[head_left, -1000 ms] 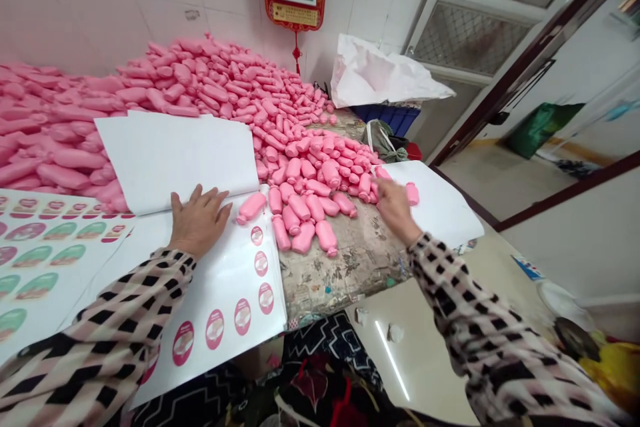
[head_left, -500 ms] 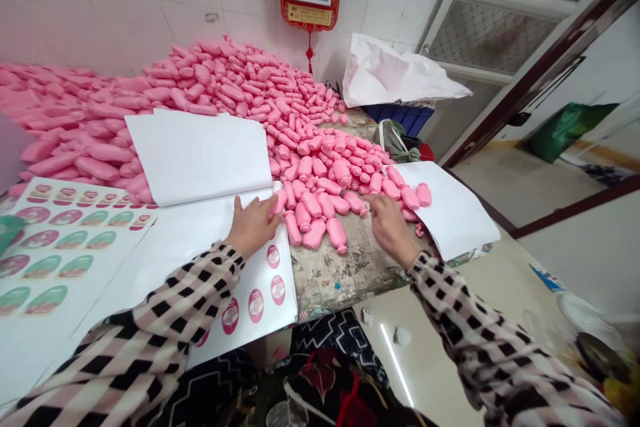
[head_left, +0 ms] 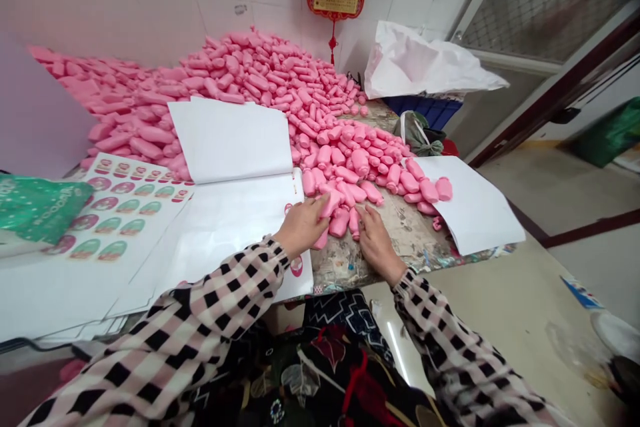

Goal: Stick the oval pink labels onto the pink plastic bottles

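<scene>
Small pink bottles with short necks lie heaped across the worktop. My left hand (head_left: 303,225) is closed around a pink bottle (head_left: 330,201) at the near edge of the heap, beside the label sheets (head_left: 225,213). Part of that bottle is hidden by the fingers. My right hand (head_left: 377,241) has its fingers curled against another pink bottle (head_left: 354,221), which stands close to the first. A further pink bottle (head_left: 339,221) lies between the two hands. Oval pink labels show on the sheet under my left wrist.
A large pile of pink bottles (head_left: 260,70) rises against the tiled wall. Sheets of green and pink labels (head_left: 133,207) and a green bag (head_left: 45,210) lie left. White paper (head_left: 480,207) overhangs the right edge. A blue crate (head_left: 425,111) stands behind.
My left hand has moved right off the label sheet to the near bottles. My right hand has come inward, closer to it. The view has shifted left.
</scene>
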Demonstrator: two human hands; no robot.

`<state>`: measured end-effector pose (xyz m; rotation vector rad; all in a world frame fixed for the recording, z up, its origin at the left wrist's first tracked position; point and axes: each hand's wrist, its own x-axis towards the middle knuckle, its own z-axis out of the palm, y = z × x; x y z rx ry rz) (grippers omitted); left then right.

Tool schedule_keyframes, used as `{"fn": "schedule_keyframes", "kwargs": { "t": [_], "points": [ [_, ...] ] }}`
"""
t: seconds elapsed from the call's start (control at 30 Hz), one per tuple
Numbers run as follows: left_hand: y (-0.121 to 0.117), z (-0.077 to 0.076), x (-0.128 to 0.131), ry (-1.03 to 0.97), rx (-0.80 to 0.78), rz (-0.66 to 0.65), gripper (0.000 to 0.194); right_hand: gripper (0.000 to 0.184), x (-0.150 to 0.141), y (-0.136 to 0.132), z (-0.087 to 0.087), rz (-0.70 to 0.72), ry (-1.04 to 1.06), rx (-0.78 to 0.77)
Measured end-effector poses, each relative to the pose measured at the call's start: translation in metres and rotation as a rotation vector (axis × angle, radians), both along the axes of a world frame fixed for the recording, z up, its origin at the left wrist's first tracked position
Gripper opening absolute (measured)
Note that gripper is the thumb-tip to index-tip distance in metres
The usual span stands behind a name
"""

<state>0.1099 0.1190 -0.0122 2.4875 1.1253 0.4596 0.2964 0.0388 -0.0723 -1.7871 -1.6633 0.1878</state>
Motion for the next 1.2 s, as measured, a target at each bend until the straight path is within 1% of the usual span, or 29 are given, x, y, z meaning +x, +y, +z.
{"fn": "schedule_keyframes", "kwargs": {
  "t": [0.1, 0.17, 0.23, 0.27, 0.33, 0.4, 0.5, 0.53, 0.6, 0.7, 0.77, 0.83, 0.9, 0.93, 1.0, 1.03, 1.13, 1.2],
  "points": [
    [-0.003, 0.006, -0.021, -0.107, -0.077, 0.061, 0.060, 0.049, -0.002, -0.016, 0.014, 0.004, 0.003, 0.065],
    [-0.013, 0.011, -0.036, -0.258, -0.185, 0.087, 0.062, 0.044, -0.014, -0.026, 0.028, 0.014, 0.060, 0.141],
    [-0.028, 0.016, -0.049, -0.401, -0.327, 0.100, 0.064, 0.039, -0.031, -0.032, 0.044, 0.033, 0.184, 0.156],
    [-0.037, 0.019, -0.055, -0.438, -0.398, 0.100, 0.066, 0.037, -0.040, -0.034, 0.051, 0.052, 0.262, 0.122],
    [-0.056, 0.023, -0.065, -0.470, -0.508, 0.105, 0.068, 0.036, -0.059, -0.033, 0.062, 0.126, 0.418, -0.008],
    [-0.071, 0.026, -0.077, -0.477, -0.538, 0.115, 0.068, 0.035, -0.074, -0.030, 0.067, 0.254, 0.582, -0.161],
    [-0.087, 0.025, -0.096, -0.525, -0.544, 0.173, 0.066, 0.034, -0.088, -0.027, 0.067, 0.437, 0.831, -0.399],
    [-0.090, 0.024, -0.102, -0.572, -0.574, 0.193, 0.066, 0.035, -0.091, -0.027, 0.067, 0.462, 0.896, -0.471],
    [-0.094, 0.021, -0.111, -0.707, -0.667, 0.233, 0.066, 0.035, -0.096, -0.030, 0.067, 0.467, 0.996, -0.579],
    [-0.099, 0.017, -0.114, -0.968, -0.807, 0.312, 0.069, 0.031, -0.110, -0.038, 0.070, 0.466, 1.142, -0.644],
    [-0.103, 0.017, -0.109, -1.145, -0.891, 0.366, 0.066, 0.028, -0.123, -0.045, 0.073, 0.462, 1.207, -0.637],
    [-0.107, 0.017, -0.102, -1.263, -1.004, 0.377, 0.053, 0.027, -0.137, -0.051, 0.074, 0.446, 1.201, -0.608],
    [-0.110, 0.017, -0.098, -1.308, -1.114, 0.361, 0.038, 0.026, -0.145, -0.053, 0.073, 0.491, 1.151, -0.583],
    [-0.110, 0.018, -0.098, -1.330, -1.136, 0.356, 0.033, 0.026, -0.146, -0.051, 0.071, 0.536, 1.114, -0.579],
    [-0.109, 0.019, -0.102, -1.387, -1.106, 0.374, 0.028, 0.024, -0.139, -0.041, 0.067, 0.582, 1.017, -0.532],
    [-0.107, 0.020, -0.106, -1.403, -1.076, 0.396, 0.027, 0.023, -0.133, -0.033, 0.063, 0.555, 0.961, -0.482],
    [-0.101, 0.023, -0.119, -1.372, -1.015, 0.457, 0.029, 0.022, -0.109, -0.007, 0.050, 0.336, 0.802, -0.289],
    [-0.098, 0.023, -0.124, -1.301, -0.994, 0.485, 0.031, 0.022, -0.095, 0.007, 0.041, 0.271, 0.717, -0.259]
  ]
}}
